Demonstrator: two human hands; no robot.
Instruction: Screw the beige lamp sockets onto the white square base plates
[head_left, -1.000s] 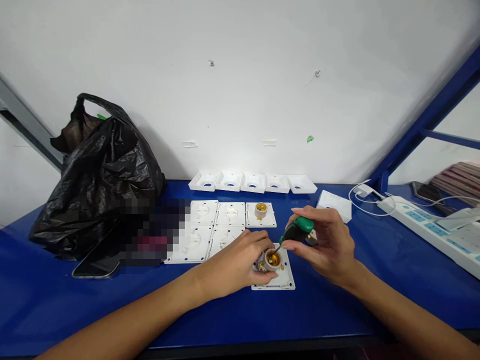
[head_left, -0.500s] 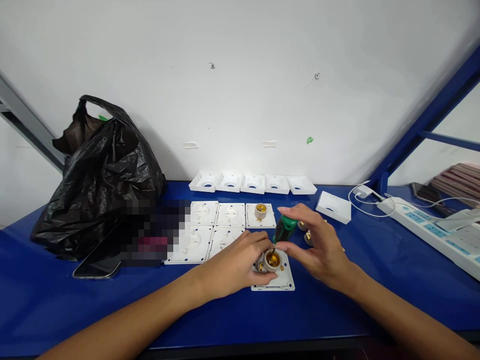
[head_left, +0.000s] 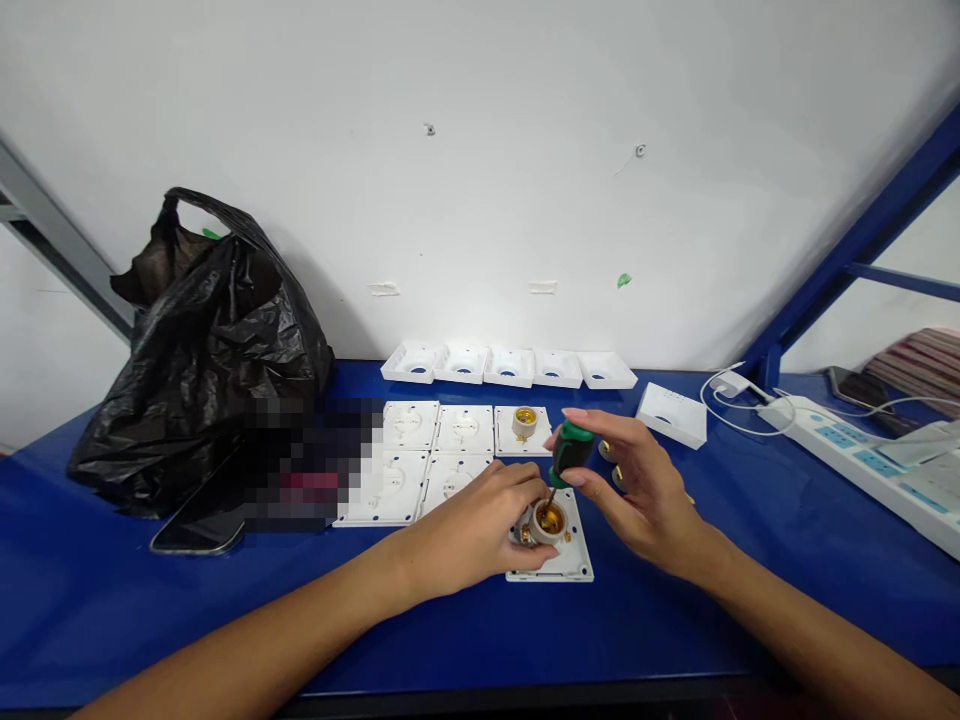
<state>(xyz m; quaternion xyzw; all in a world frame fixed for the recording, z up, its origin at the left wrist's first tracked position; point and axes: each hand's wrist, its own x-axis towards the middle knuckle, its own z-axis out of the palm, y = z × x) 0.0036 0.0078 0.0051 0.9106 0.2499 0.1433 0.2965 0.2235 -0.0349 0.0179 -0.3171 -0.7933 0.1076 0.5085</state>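
One round, brass-lined socket (head_left: 556, 522) sits on a white plate (head_left: 566, 563) at the near middle of the blue worktop (head_left: 637, 640), and I've got both hands on the job. My left hand (head_left: 476, 515) is curled about the socket from the left, thumb on the near side, fingers beyond. Over on the right, my right hand (head_left: 641, 475) pinches the green-and-black screwdriver (head_left: 573, 452) between thumb and fingers, shaft slanting down into the socket; whether the tip meets a screw, I can't tell. Just beyond, four white plates carry no socket, and a fifth, to their right, bears a second socket (head_left: 525, 424). Farther, five white covers (head_left: 509, 368) line the wall. Black bag (head_left: 217, 340) far left, power strip (head_left: 855, 452) far right!
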